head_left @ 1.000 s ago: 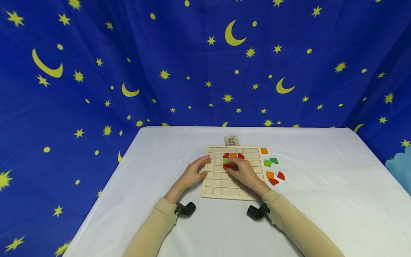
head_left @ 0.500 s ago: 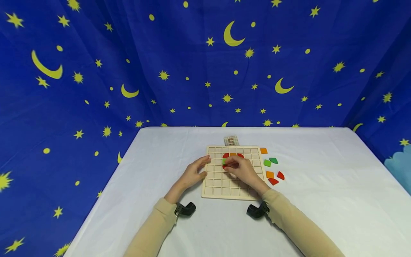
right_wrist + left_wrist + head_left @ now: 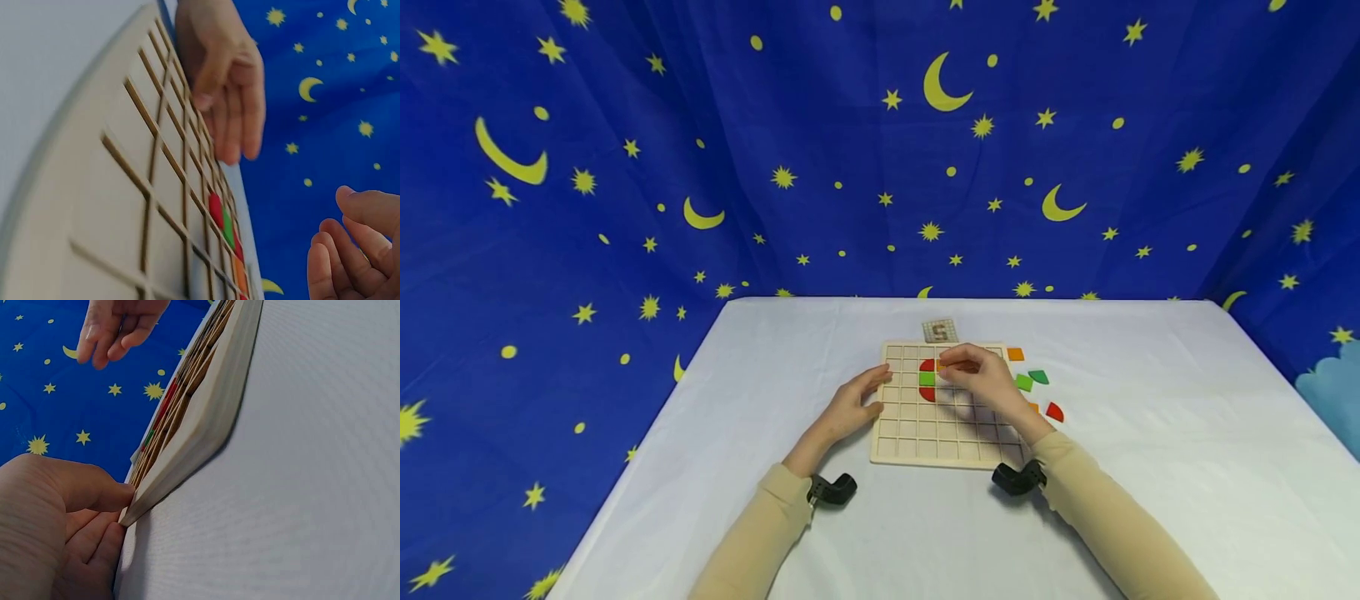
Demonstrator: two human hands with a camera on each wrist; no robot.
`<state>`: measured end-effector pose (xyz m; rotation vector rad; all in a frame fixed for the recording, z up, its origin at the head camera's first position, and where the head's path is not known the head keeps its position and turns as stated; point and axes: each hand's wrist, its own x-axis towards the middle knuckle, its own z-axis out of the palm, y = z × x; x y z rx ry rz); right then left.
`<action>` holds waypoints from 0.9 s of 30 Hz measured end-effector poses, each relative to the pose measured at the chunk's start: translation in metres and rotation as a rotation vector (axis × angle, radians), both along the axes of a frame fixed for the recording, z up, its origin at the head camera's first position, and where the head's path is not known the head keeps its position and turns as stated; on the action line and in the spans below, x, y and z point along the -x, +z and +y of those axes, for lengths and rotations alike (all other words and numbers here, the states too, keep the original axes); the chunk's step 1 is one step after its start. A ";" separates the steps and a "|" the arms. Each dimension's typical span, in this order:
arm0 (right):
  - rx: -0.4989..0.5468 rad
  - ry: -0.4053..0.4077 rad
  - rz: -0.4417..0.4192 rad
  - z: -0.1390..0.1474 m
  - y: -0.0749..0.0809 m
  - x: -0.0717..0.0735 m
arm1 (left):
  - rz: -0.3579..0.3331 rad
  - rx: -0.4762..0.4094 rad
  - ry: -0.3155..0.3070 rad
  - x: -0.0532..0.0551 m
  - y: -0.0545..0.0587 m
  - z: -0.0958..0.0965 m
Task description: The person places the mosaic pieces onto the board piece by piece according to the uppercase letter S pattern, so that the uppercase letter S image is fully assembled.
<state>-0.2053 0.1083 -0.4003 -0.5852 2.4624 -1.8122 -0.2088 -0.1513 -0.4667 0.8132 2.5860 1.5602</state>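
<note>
A wooden grid board (image 3: 917, 450) lies on the white table. My left hand (image 3: 850, 406) touches its left edge with thumb and fingertips, fingers relaxed. In the left wrist view the thumb (image 3: 103, 495) rests right at the board's edge. My right hand (image 3: 985, 377) is over the board's upper right part; in the right wrist view its loosely bent fingers (image 3: 319, 265) hold nothing. On the board, a green square (image 3: 927, 379) sits between two red quarter-circle pieces, the upper one (image 3: 927, 365) and the lower one (image 3: 927, 395). An orange piece (image 3: 239, 275) is mostly hidden behind my right hand in the head view.
Right of the board lie an orange square (image 3: 1015, 354), a green square (image 3: 1024, 382), a green quarter piece (image 3: 1038, 377) and a red quarter piece (image 3: 1055, 412). A small card (image 3: 940, 331) with a 5- or S-like figure lies behind the board. A blue starry curtain (image 3: 850, 125) hangs beyond.
My right hand has moved up and right from the red and green pieces, uncovering the lower red piece on the board. The left hand has stayed at the board's edge.
</note>
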 end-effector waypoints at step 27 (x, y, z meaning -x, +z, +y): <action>-0.085 -0.203 -0.064 0.116 -0.029 0.059 | -0.028 0.004 0.010 -0.001 0.001 0.000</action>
